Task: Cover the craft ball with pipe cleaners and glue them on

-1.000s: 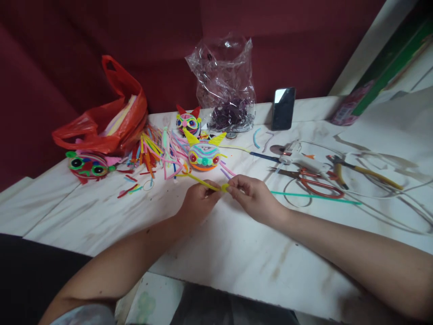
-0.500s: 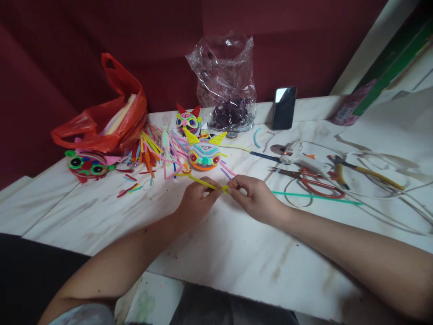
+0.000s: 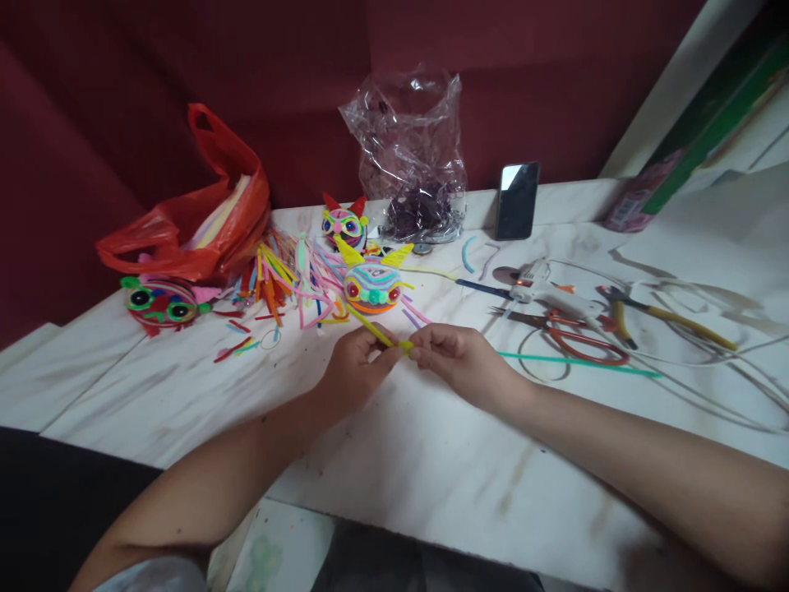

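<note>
A yellow pipe cleaner (image 3: 371,326) runs between my two hands, its near end bent into a small coil. My left hand (image 3: 359,359) pinches it, with the straight length sticking up past the fingers to the far left. The fingertips of my right hand (image 3: 453,353) are closed on the coiled end. Just beyond my hands sits a round animal head (image 3: 373,286) made of coloured pipe cleaners, with yellow horns and red eyes. A smaller head with red horns (image 3: 343,224) stands behind it, and a red one with green-ringed eyes (image 3: 161,302) lies at the left.
A bundle of pipe cleaners (image 3: 277,275) lies left of centre, by a red plastic bag (image 3: 178,230). Behind stand a clear bag (image 3: 419,156) and a phone (image 3: 518,200). On the right are a glue gun (image 3: 542,288), scissors (image 3: 585,341), pliers (image 3: 678,316) and a green pipe cleaner (image 3: 585,362).
Both hands stay close together on the yellow pipe cleaner. Its straight length now points more steeply away from me, and my right fingers have shifted slightly at the coil.
</note>
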The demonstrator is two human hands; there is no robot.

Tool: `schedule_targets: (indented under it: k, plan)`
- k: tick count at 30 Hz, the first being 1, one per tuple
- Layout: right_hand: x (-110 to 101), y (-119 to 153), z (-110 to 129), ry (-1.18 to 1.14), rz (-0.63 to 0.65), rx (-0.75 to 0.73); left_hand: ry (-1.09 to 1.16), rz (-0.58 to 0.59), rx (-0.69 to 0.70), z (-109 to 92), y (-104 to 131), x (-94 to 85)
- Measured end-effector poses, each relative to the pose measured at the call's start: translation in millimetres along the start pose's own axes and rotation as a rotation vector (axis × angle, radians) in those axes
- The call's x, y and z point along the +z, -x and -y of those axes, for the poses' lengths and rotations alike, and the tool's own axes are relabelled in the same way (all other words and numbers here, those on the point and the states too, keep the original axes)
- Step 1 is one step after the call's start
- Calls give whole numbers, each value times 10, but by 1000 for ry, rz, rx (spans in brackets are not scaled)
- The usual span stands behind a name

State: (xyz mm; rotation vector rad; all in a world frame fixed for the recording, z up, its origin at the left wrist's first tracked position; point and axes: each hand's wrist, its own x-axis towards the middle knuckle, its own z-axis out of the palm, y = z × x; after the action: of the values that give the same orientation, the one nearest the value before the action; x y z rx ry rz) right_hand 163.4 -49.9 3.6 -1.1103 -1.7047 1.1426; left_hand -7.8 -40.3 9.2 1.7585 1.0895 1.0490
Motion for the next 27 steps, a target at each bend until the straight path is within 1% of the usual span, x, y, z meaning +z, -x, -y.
schedule_targets:
  k: [2,4,7,10,12,15,17,19,22,24,26,27]
  plan:
    - [38,19,-5,-93,-29,21,102,-33,-14,16,30,43]
    - [65,38,-13,-110,-53,17,125,-41,-17,21,58,75]
    - [64,52,-13,-41,-81,-45,39,-60,11,-1,77,86]
    - [9,37,8,133,-88,-157,-123,-61,71,-22,65,63]
    - [-39,17,19,271,-56,-216,-231,-34,86,-10,48,44]
    - [-91,-11,3,421,26,-265,-387,50,58,45,22,21]
    - [-100,-21,-26,481,90,-271,-470,121,60,81,13,10]
    - [-92,-18,-56,527,159,-276,-525,190,92,97,10,-2]
    - [-64,-2,-79,570,185,-302,-555,259,148,80,9,-17]
    - [-49,3,-81,554,148,-295,-532,252,171,57,6,-25]
    - [-40,-5,-81,476,95,-239,-459,200,165,37,-2,-29]
    - [-37,-15,-83,406,73,-200,-399,155,147,29,-8,-29]
